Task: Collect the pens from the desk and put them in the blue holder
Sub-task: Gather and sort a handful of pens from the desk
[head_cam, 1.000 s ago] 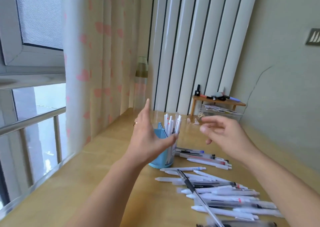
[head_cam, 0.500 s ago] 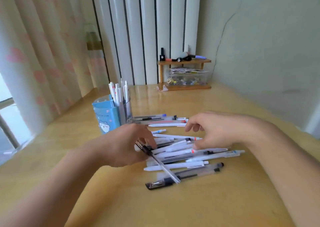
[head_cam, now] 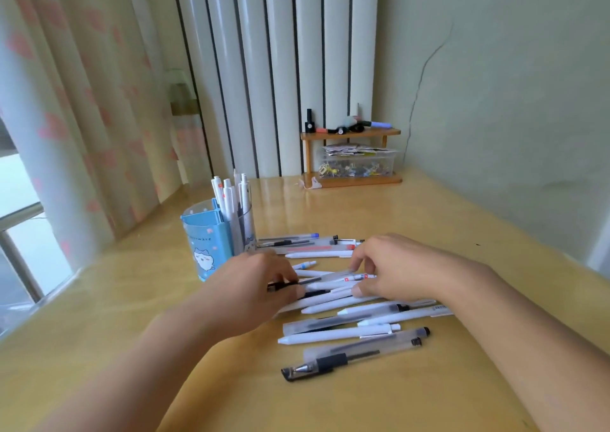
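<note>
The blue holder [head_cam: 207,245] stands upright on the desk at the left, with several white pens [head_cam: 232,197] standing in it. To its right lies a loose pile of pens [head_cam: 346,332], white, frosted and black-gripped. My left hand [head_cam: 254,288] rests on the pile's left end, fingers curled around a dark pen [head_cam: 280,285] and the pens beside it. My right hand [head_cam: 396,270] is on the pile's middle, its thumb and fingertips pinching the white pens [head_cam: 333,294] from the other end. A black-gripped pen [head_cam: 330,362] lies nearest me, apart from both hands.
A small wooden shelf [head_cam: 351,180] with a clear box of clips stands at the back against the wall. A curtain [head_cam: 82,118] and a window hang at the left. The desk edge [head_cam: 59,286] runs along the window side.
Both hands came down from beside the holder onto the pile of pens. The dark pen that my left hand held slanted now lies level among the others, and my right hand has closed in.
</note>
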